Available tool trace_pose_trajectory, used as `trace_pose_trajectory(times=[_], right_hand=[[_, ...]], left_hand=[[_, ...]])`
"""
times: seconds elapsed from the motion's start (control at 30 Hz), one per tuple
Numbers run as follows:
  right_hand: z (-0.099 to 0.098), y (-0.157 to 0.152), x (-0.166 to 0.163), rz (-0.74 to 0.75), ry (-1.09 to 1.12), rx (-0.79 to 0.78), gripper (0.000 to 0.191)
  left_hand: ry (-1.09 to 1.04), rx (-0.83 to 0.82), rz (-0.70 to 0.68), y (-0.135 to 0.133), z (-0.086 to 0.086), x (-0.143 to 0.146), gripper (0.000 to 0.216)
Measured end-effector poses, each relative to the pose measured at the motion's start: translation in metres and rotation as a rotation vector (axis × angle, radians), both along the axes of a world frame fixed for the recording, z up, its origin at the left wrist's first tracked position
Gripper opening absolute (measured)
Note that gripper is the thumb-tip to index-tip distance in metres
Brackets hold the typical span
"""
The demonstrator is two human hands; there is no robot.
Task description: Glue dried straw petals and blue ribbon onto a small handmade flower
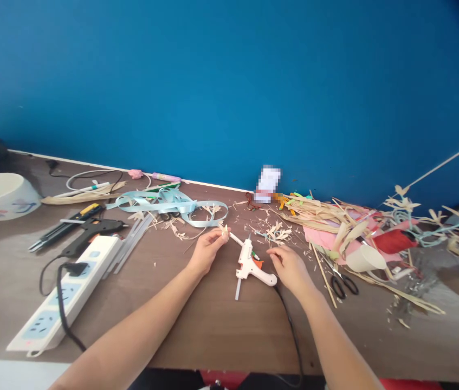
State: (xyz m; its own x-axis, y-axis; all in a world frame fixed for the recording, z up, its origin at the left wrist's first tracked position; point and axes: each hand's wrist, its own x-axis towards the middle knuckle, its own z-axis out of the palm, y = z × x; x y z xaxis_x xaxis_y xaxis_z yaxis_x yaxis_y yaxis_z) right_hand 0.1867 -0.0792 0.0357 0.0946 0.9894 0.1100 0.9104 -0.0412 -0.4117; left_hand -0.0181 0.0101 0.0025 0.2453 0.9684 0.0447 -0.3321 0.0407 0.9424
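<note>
A: Head view, the only one. Where's the work?
B: Centre of frame. Left hand has a small pale flower pinched in its fingertips, just above the bench.
A: And the right hand?
B: Right of centre, fingers bent, low over the bench. Can't tell whether it grips anything; fingertips too small to read.
A: Between them?
B: White glue gun, lying down, nozzle toward the top of the frame, touched by neither hand. Pale scraps and a spiky husk piece beyond it.
A: Step in hand?
B: My reading: holding and working the little flower, gun set aside within reach.
A: What would the next move call for?
B: Probably a steady left pinch, since the petals look flimsy, and right fingers kept off the nozzle, which may be hot.
A: Scissors?
B: Right of frame, lying unused.
</note>
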Motion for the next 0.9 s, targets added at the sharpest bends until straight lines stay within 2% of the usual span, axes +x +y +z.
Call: trace_pose_trajectory(times=[0.13, 0.3, 0.43, 0.63, 0.77, 0.9], right_hand=[[-0.004, 0.033, 0.0, 0.018, -0.151, -0.147, 0.03], [-0.008, 0.053, -0.001, -0.025, -0.224, -0.184, 0.036], [-0.002, 0.064, 0.002, -0.037, -0.257, -0.183, 0.039], [0.01, 0.085, -0.007, 0.154, -0.25, -0.214, 0.034], [0.01, 0.086, -0.002, 0.215, -0.272, -0.25, 0.036], [0.009, 0.066, 0.014, 0.201, -0.292, -0.266, 0.035]], left_hand=[[-0.004, -0.047, -0.005, -0.001, -0.001, -0.001, 0.021], [0.023, -0.052, 0.003, -0.001, -0.003, 0.001, 0.022], [0.047, -0.068, 0.004, 0.0, -0.002, 0.002, 0.025], [0.043, -0.067, 0.01, 0.0, -0.001, 0.003, 0.026], [0.039, -0.077, 0.021, 0.001, -0.002, 0.003, 0.026], [0.043, -0.084, 0.026, 0.002, -0.001, 0.003, 0.026]])
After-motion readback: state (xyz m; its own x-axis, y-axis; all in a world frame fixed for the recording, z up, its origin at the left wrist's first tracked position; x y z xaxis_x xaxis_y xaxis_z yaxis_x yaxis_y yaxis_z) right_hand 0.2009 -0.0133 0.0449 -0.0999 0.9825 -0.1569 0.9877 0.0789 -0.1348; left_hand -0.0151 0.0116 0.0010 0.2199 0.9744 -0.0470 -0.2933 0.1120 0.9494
